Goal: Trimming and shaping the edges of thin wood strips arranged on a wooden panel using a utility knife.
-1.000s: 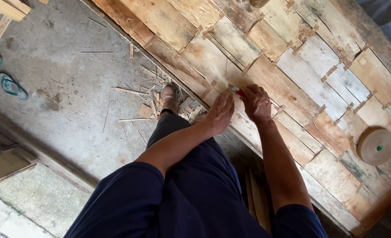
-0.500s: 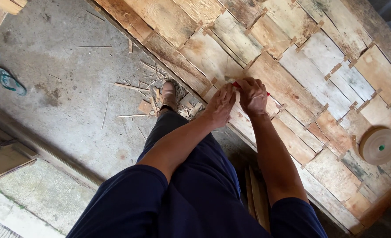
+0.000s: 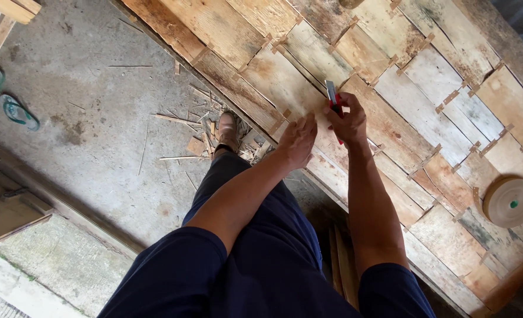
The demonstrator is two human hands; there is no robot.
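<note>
A red-handled utility knife stands blade-up over the patched veneer sheet, clamped in the right hand. The left hand lies just beside it, fingers loosely spread, flat on the wood. A brown tape roll rests well apart at the right.

In my right hand I grip a red knife with a grey blade. Under it, pale and brown patched veneer sheets. Right of the grip, a tan tape roll with a green centre. Far left, teal sandals on grey concrete.
</note>
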